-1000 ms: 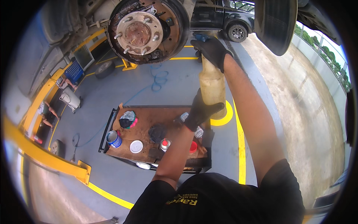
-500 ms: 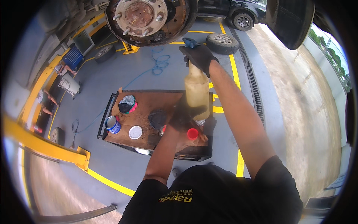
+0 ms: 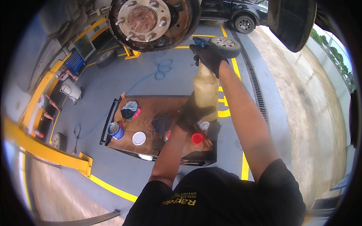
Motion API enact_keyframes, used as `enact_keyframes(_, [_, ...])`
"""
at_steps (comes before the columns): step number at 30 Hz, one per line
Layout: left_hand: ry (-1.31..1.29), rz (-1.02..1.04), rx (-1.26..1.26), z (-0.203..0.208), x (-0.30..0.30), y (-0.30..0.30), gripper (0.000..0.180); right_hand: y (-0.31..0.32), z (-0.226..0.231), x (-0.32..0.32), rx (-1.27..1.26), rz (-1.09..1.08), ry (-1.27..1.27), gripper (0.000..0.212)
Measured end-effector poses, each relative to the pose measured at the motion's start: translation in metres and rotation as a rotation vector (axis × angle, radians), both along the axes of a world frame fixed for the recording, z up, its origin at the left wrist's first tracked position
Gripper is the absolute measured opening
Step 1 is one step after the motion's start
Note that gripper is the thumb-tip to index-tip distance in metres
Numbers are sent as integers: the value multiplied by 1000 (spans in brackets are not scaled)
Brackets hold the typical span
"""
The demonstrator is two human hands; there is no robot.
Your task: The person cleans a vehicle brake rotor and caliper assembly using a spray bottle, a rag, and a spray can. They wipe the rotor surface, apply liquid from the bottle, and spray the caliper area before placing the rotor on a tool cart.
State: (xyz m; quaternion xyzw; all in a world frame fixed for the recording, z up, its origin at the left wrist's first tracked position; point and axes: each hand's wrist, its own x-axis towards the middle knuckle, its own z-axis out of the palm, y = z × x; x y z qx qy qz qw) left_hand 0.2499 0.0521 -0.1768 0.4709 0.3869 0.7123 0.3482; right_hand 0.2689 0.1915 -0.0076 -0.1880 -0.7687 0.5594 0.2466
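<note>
A translucent spray bottle [image 3: 206, 88] with yellowish liquid and a blue trigger head [image 3: 201, 41] is held upright between my black-gloved hands. My right hand [image 3: 209, 56] wraps round its neck, just under the trigger head. Lower down, my left hand [image 3: 194, 114] grips the bottle's body near its base. Beyond the bottle, at the top, hangs a rusty wheel hub with bare studs [image 3: 142, 20], with a brake backing plate [image 3: 181, 26] around it. The nozzle is apart from the hub.
Below my hands stands a cart [image 3: 147, 101] topped with brown cardboard. It carries a blue can [image 3: 115, 130], a white lid [image 3: 138, 138], a red cup [image 3: 197, 139], dark cloth [image 3: 161, 123] and rags [image 3: 130, 109]. A yellow lift arm [image 3: 49, 143], loose wheel [image 3: 225, 46] and blue hose [image 3: 151, 73] lie around.
The bottle and both hands have shifted slightly right in the view. The cart and its contents sit a little lower and farther right in the picture. My grip looks the same.
</note>
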Motion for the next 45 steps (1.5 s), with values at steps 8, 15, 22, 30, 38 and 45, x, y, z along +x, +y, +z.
enact_keyframes(8, [287, 212, 72, 38, -9, 29, 67, 19, 43, 16, 94, 33, 216, 38])
enact_keyframes(15, [366, 206, 73, 69, -6, 23, 75, 2, 77, 21, 328, 17, 268, 35])
enact_keyframes(22, [73, 49, 38, 46, -12, -10, 75, -28, 62, -1, 486, -88, -22, 53])
enact_keyframes(30, [154, 102, 145, 56, -24, -1, 75, -10, 65, -12, 593, -121, 196, 51])
enact_keyframes(38, [164, 167, 182, 137, -19, -5, 73, -20, 146, -28, 748, -4, 261, 33])
enact_keyframes(45, [111, 294, 405, 187, -7, 4, 60, 12, 243, -113, 1717, 412, 316, 27])
